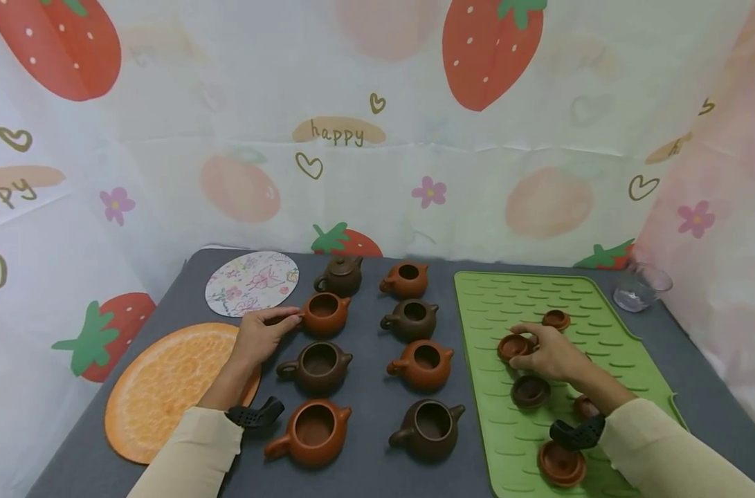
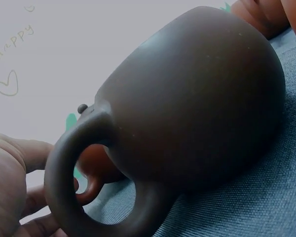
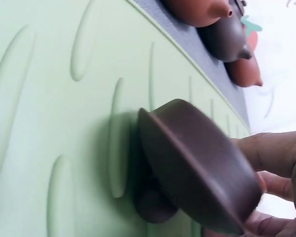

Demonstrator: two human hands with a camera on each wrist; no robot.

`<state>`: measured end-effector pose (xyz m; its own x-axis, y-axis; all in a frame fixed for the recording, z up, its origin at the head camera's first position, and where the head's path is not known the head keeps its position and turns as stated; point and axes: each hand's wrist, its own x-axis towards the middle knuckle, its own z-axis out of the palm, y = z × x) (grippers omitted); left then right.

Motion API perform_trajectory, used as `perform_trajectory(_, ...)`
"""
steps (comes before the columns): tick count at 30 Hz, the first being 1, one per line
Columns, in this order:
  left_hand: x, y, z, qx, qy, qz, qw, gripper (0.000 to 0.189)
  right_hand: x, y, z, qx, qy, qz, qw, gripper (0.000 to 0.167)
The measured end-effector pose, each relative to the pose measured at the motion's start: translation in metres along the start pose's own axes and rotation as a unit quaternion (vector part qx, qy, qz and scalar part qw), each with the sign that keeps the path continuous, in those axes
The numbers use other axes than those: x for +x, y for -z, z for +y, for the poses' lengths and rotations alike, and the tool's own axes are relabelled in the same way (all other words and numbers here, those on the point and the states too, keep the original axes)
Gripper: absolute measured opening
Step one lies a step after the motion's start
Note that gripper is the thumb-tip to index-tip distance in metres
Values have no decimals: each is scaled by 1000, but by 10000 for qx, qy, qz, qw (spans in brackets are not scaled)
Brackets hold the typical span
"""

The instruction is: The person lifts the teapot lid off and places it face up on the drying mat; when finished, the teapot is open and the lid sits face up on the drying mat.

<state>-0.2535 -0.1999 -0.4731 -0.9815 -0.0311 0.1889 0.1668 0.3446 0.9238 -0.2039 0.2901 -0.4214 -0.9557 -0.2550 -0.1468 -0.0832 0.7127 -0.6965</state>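
Note:
My left hand pinches the handle of a reddish-brown teapot without a lid, in the left column. In the left wrist view a dark brown teapot fills the foreground, partly hiding the left hand and the reddish teapot's handle. Over the green mat, my right hand holds a reddish teapot lid between thumb and fingers. Just nearer lies a dark lid, knob down; in the right wrist view this dark lid mostly hides the held one.
Several lidless teapots stand in two columns, including a dark one in front. A lidded dark teapot is at the back. More lids lie on the green mat. An orange placemat, floral mat and glass flank them.

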Motion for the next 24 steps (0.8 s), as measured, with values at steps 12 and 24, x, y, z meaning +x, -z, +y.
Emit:
perform_trajectory(12, 20, 4, 15, -250, 204, 106, 9994, 33, -3, 25, -21, -1171, 429, 633, 9902, 64)
perform_trajectory(24, 56, -13, 22, -405, 675, -52, 9969, 38, 14, 38, -66, -850, 888, 786, 9893, 63)
